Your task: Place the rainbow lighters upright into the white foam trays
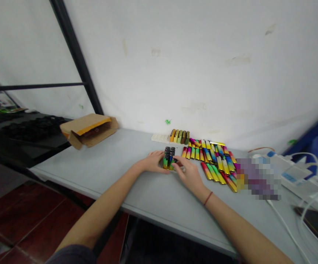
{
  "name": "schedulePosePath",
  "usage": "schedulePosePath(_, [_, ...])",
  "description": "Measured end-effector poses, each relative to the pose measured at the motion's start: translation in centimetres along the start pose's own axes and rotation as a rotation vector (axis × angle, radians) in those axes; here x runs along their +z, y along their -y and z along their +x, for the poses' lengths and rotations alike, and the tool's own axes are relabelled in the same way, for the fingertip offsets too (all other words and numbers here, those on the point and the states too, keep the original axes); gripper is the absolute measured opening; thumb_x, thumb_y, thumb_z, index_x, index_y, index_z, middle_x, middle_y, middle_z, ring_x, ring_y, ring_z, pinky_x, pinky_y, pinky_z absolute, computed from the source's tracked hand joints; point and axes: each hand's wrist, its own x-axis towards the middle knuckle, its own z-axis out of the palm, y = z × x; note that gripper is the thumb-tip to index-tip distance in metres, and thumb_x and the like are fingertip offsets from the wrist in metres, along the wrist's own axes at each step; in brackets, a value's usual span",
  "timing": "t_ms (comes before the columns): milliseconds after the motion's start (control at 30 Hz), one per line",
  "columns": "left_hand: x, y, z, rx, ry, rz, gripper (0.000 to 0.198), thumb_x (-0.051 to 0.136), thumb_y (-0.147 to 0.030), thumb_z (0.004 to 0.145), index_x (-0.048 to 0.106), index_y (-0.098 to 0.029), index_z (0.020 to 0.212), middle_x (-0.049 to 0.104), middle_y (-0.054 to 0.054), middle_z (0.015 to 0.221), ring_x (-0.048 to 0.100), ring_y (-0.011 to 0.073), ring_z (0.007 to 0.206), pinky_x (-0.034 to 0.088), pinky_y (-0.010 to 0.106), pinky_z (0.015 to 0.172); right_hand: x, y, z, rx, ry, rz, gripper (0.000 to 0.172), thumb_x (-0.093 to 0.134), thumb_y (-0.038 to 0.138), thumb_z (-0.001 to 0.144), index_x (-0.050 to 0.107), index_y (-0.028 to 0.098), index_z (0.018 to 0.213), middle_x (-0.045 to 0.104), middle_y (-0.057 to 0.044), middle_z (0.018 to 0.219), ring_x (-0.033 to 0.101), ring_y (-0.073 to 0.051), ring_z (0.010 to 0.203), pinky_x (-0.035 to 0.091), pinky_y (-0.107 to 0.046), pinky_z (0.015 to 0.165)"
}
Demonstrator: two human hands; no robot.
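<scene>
In front of me on the table, a small upright group of shiny green-and-gold tubes (165,162) with black tops stands between my hands. My left hand (154,162) is curled around the group's left side, thumb along the near edge. On the right side, the thumb and fingers of my right hand (186,170) close on a black-topped tube at the near corner. My fingers partly hide the base of the group. Just beyond, a block of orange, green and brown tubes (179,136) stands at the end of a white perforated tray (160,138).
Many loose metallic rainbow tubes (214,156) lie in rows to the right. An open cardboard box (89,129) sits at the left end of the grey table (104,161). White power strips (291,172) with cables and a dark phone-like object (317,223) occupy the far right.
</scene>
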Motion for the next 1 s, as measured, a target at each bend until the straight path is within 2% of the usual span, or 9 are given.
schedulePosePath(167, [-0.1, -0.1, -0.1, -0.011, 0.012, 0.005, 0.086, 0.066, -0.067, 0.067, 0.041, -0.017, 0.133, 0.046, 0.014, 0.135, 0.041, 0.0348, 0.124, 0.028, 0.045, 0.105, 0.0, -0.1, -0.1, -0.008, 0.062, -0.12, 0.027, 0.049, 0.029, 0.091, 0.059, 0.019, 0.113, 0.069, -0.007, 0.091, 0.065, -0.019, 0.077, 0.051, -0.03, 0.071])
schedulePosePath(333, [-0.3, -0.4, -0.1, -0.026, 0.01, -0.002, 0.087, 0.067, -0.067, 0.066, 0.04, -0.021, 0.135, 0.046, 0.012, 0.137, 0.04, 0.0345, 0.125, 0.027, 0.044, 0.105, -0.7, 0.4, 0.1, -0.103, 0.152, -0.212, 0.033, 0.041, 0.021, 0.092, 0.057, 0.02, 0.121, 0.064, -0.01, 0.105, 0.061, -0.019, 0.091, 0.049, -0.03, 0.081])
schedulePosePath(400, [-0.4, -0.4, -0.1, -0.032, 0.014, -0.002, 0.088, 0.067, -0.066, 0.066, 0.038, -0.021, 0.136, 0.045, 0.013, 0.138, 0.04, 0.0346, 0.126, 0.026, 0.045, 0.106, -1.6, 0.3, 0.4, -0.077, 0.174, -0.339, 0.037, 0.041, 0.017, 0.089, 0.056, 0.019, 0.123, 0.065, -0.011, 0.104, 0.061, -0.021, 0.093, 0.047, -0.032, 0.082])
schedulePosePath(467, [-0.4, -0.5, -0.1, -0.038, 0.024, -0.001, 0.09, 0.067, -0.067, 0.066, 0.038, -0.018, 0.137, 0.044, 0.014, 0.138, 0.04, 0.0354, 0.126, 0.026, 0.046, 0.106, -2.9, 0.0, 0.8, 0.073, 0.17, -0.547, 0.034, 0.041, 0.017, 0.088, 0.061, 0.015, 0.115, 0.067, -0.014, 0.093, 0.062, -0.025, 0.089, 0.047, -0.036, 0.078])
schedulePosePath(533, [-0.5, -0.4, -0.1, -0.039, 0.032, 0.003, 0.09, 0.066, -0.067, 0.067, 0.038, -0.016, 0.136, 0.045, 0.015, 0.137, 0.04, 0.0362, 0.125, 0.026, 0.046, 0.106, -4.4, -0.6, 1.0, 0.317, 0.186, -0.752, 0.03, 0.04, 0.02, 0.089, 0.067, 0.012, 0.097, 0.067, -0.018, 0.08, 0.063, -0.029, 0.08, 0.047, -0.039, 0.07])
schedulePosePath(600, [-0.5, -0.4, -0.1, -0.036, 0.038, 0.006, 0.09, 0.066, -0.068, 0.066, 0.04, -0.016, 0.135, 0.046, 0.015, 0.137, 0.04, 0.0362, 0.126, 0.026, 0.045, 0.106, -5.6, -1.4, 1.0, 0.504, 0.254, -0.869, 0.031, 0.04, 0.021, 0.089, 0.069, 0.011, 0.086, 0.067, -0.021, 0.079, 0.065, -0.031, 0.076, 0.046, -0.04, 0.066])
schedulePosePath(667, [-0.5, -0.4, -0.1, -0.031, 0.041, 0.006, 0.089, 0.065, -0.069, 0.066, 0.041, -0.016, 0.134, 0.045, 0.015, 0.137, 0.039, 0.0358, 0.127, 0.025, 0.044, 0.107, -6.3, -2.1, 0.9, 0.588, 0.32, -0.924, 0.031, 0.039, 0.017, 0.089, 0.07, 0.011, 0.084, 0.068, -0.023, 0.084, 0.066, -0.031, 0.078, 0.046, -0.04, 0.066])
schedulePosePath(900, [-0.6, -0.4, -0.1, -0.03, 0.037, 0.006, 0.089, 0.066, -0.068, 0.067, 0.041, -0.017, 0.134, 0.046, 0.015, 0.136, 0.041, 0.0362, 0.124, 0.026, 0.045, 0.106, -5.2, -2.8, 0.4, 0.46, 0.348, -0.893, 0.029, 0.042, 0.016, 0.088, 0.062, 0.005, 0.107, 0.066, -0.024, 0.096, 0.065, -0.033, 0.087, 0.047, -0.039, 0.067])
schedulePosePath(1000, [-0.6, -0.4, -0.2, -0.027, 0.038, 0.007, 0.089, 0.065, -0.069, 0.066, 0.041, -0.017, 0.134, 0.046, 0.014, 0.135, 0.042, 0.0359, 0.124, 0.027, 0.045, 0.105, -4.6, -3.0, 0.2, 0.381, 0.376, -0.859, 0.023, 0.046, 0.015, 0.087, 0.063, 0.003, 0.098, 0.066, -0.025, 0.091, 0.064, -0.032, 0.088, 0.045, -0.038, 0.073])
